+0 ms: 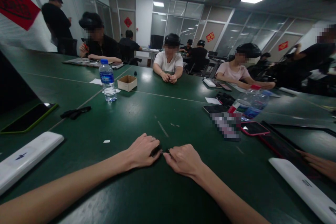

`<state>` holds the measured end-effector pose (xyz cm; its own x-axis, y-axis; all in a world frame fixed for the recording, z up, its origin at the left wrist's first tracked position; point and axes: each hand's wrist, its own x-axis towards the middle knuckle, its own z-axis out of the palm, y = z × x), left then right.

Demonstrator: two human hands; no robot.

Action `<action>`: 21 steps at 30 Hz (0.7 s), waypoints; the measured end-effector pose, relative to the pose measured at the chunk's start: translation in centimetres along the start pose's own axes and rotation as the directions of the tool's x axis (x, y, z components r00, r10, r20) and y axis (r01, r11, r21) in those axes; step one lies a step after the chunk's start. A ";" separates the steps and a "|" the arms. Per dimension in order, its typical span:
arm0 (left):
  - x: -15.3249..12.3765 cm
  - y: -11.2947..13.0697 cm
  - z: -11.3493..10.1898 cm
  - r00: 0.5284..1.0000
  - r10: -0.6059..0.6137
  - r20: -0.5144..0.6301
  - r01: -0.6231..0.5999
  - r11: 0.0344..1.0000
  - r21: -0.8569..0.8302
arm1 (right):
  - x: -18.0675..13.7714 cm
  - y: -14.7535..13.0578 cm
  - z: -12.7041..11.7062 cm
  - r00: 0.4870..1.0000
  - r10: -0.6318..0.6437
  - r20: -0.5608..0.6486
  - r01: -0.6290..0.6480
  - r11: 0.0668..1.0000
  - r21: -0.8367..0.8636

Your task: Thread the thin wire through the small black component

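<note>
Hands meeting on dark green tabletop.
Left hand pinching small black object between them; right hand grip unclear, fingers hiding it.

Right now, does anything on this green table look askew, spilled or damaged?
Two clear plastic bottles at right sit steeply tilted, unlike the upright blue-labelled water bottle at left. Pale scuff marks streak the green tabletop mid-table. No spill shows.

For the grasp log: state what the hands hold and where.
A small dark object, pinched in the left hand fingertips; the right hand meets its other end. Kind unclear.
</note>
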<state>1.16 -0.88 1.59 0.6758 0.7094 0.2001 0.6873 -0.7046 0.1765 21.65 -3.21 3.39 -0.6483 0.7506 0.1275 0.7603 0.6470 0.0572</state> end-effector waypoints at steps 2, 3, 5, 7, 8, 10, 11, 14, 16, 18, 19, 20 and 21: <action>0.0 0.0 0.0 1.000 -0.005 -0.003 0.005 1.000 -0.004 | 0.0 0.3 0.2 1.000 0.015 -0.010 -0.015 1.000 0.001; 0.0 0.0 0.0 1.000 -0.008 -0.004 0.008 1.000 -0.003 | 0.0 0.4 0.3 1.000 0.022 -0.018 -0.022 1.000 0.005; -0.1 0.0 0.0 1.000 -0.015 -0.006 0.015 1.000 -0.001 | -0.1 1.0 0.5 0.998 0.046 -0.043 -0.044 0.998 0.032; -0.1 0.0 0.0 1.000 -0.021 -0.010 0.021 1.000 -0.005 | -0.1 1.8 0.6 0.992 0.091 -0.087 -0.084 0.993 0.081; -0.1 0.0 0.0 1.000 -0.021 -0.012 0.021 1.000 -0.011 | -0.2 2.2 0.6 0.986 0.121 -0.114 -0.109 0.988 0.110; -0.1 -0.1 -0.1 1.000 -0.023 -0.016 0.022 0.999 -0.028 | -0.3 2.9 0.6 0.969 0.185 -0.162 -0.158 0.973 0.170; -0.1 -0.1 -0.1 1.000 -0.023 -0.017 0.023 0.999 -0.036 | -0.4 3.1 0.5 0.961 0.211 -0.179 -0.175 0.965 0.195; -0.1 -0.1 0.0 0.999 -0.031 -0.025 0.030 0.999 -0.039 | -0.5 2.9 0.1 0.959 0.212 -0.186 -0.164 0.956 0.242; -0.2 -0.1 0.1 0.999 -0.039 -0.033 0.038 0.999 -0.029 | -0.5 2.2 -0.2 0.974 0.155 -0.166 -0.112 0.963 0.246; -0.2 -0.1 0.3 0.998 -0.047 -0.037 0.046 0.998 -0.032 | -0.5 1.4 -0.4 0.986 0.094 -0.138 -0.061 0.972 0.227; -0.2 -0.1 0.3 0.998 -0.054 -0.039 0.052 0.998 -0.035 | -0.5 1.1 -0.5 0.990 0.072 -0.125 -0.045 0.977 0.209; -0.2 -0.1 0.4 0.997 -0.062 -0.042 0.061 0.997 -0.037 | -0.5 0.9 -0.5 0.992 0.056 -0.110 -0.035 0.982 0.187; -0.2 -0.1 0.4 0.996 -0.071 -0.048 0.069 0.997 -0.036 | -0.5 0.7 -0.5 0.994 0.046 -0.097 -0.030 0.987 0.160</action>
<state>1.10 -0.94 1.14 0.6117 0.7559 0.2332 0.7224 -0.6540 0.2247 22.51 -3.17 3.90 -0.6060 0.7628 0.2256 0.7630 0.6376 -0.1062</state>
